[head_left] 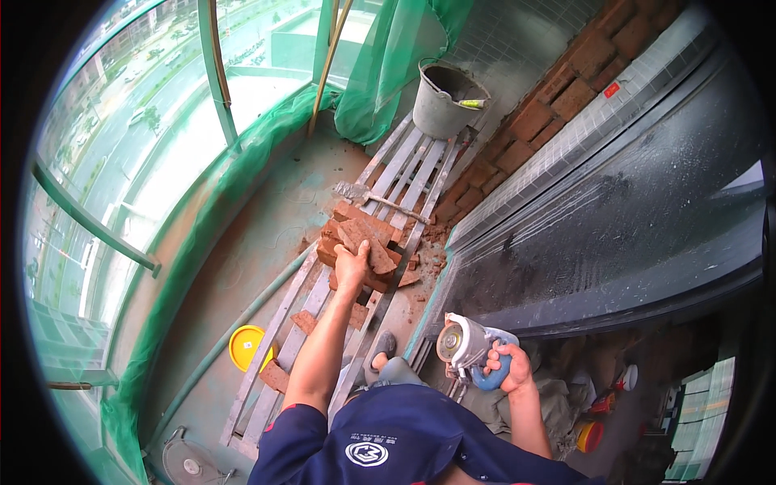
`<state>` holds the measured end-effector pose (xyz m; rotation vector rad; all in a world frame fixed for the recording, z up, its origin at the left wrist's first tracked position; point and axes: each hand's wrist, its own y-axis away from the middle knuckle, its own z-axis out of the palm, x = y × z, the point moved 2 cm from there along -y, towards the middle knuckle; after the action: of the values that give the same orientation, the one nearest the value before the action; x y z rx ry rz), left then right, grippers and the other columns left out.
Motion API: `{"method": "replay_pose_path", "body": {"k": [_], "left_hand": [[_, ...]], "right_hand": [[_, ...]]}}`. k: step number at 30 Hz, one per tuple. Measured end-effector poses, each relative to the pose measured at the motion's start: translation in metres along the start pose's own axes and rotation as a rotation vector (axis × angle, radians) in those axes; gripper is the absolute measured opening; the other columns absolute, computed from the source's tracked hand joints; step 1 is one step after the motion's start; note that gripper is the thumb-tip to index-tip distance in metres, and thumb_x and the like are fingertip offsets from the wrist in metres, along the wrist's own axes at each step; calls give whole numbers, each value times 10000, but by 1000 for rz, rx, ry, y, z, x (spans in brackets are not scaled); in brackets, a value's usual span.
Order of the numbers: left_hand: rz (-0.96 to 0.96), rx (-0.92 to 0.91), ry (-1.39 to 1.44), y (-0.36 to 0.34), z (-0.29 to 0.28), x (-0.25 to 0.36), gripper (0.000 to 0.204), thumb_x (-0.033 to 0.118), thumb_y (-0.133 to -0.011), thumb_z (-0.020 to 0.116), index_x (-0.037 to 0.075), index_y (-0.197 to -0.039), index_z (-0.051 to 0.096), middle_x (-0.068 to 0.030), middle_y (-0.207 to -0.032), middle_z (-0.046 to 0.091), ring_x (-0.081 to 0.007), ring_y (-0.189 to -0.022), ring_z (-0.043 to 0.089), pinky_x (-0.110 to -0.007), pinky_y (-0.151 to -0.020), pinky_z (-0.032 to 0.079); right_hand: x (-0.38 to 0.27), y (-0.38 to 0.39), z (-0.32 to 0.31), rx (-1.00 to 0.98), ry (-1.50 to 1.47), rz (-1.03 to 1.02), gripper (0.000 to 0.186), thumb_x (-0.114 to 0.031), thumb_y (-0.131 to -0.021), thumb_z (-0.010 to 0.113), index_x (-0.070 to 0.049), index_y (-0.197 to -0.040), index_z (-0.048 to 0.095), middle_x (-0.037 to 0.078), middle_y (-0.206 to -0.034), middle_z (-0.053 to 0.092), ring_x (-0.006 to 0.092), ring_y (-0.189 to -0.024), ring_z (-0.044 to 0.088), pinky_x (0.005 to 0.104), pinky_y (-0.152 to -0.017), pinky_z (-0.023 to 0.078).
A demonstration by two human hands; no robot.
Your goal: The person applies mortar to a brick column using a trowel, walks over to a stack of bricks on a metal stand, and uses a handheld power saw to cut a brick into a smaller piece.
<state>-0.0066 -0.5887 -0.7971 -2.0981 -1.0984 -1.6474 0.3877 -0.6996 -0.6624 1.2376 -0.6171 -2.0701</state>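
My left hand (351, 267) reaches forward and grips a broken red brick piece (360, 237) on top of a small pile of bricks (347, 222). The pile rests on a metal ladder (396, 174) that lies flat as a platform. My right hand (511, 368) is closed on the blue handle of a handheld angle grinder (469, 346), its disc facing left, held beside my knee. Brick dust and chips (420, 263) lie around the pile.
A grey bucket (446, 99) with a tool in it stands at the ladder's far end, and a trowel (364, 194) lies near the pile. A brick wall (558, 97) runs along the right; green netting (267, 137) and railing bound the left. A yellow lid (246, 346) lies on the floor.
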Motion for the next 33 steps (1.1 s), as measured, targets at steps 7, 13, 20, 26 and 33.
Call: {"method": "replay_pose_path", "body": {"k": [7,13,20,26,33], "left_hand": [[106,-248,-623,-5,-39,19,581,522,-891,562,-27,-1081,569,-259,-962,678,-406,-935,658,-465,-850,507],[-14,-428,74,14,-16,-42,374,367,-877,642,29,-922,487,-211,-848,638,-367,-859,641,-431,-772,492],[452,-96,-17,55,-45,-11,860,181,-693,819,28,-1390,339,-215,-1350,426,-395,-1191,493,-423,-992,442],[607,-41,-213,57,-40,-23,1005,189,-625,843,26,-1453,298,-178,-1482,311,-367,-1294,395,-424,-1070,380],[658,-36,-159,53,-39,-26,989,193,-648,827,6,-1453,284,-196,-1532,251,-353,-1385,314,-420,-1112,335]], "right_hand": [[-64,-19,90,-83,249,-197,257,-122,-797,565,-15,-1030,545,44,-715,531,132,-553,495,351,-610,481],[-117,-41,151,-402,211,-57,212,-152,-797,598,-66,-990,584,57,-899,590,129,-680,538,337,-751,505],[-113,-77,230,-404,721,-329,99,36,-724,552,-22,-805,550,60,-716,534,128,-542,492,290,-540,437],[-81,-121,265,-446,997,-621,83,21,-753,562,-12,-829,568,22,-724,559,93,-568,513,250,-537,432],[-52,-155,292,-422,1213,-787,76,-37,-753,601,-39,-825,577,-25,-715,547,54,-630,495,232,-569,422]]}}
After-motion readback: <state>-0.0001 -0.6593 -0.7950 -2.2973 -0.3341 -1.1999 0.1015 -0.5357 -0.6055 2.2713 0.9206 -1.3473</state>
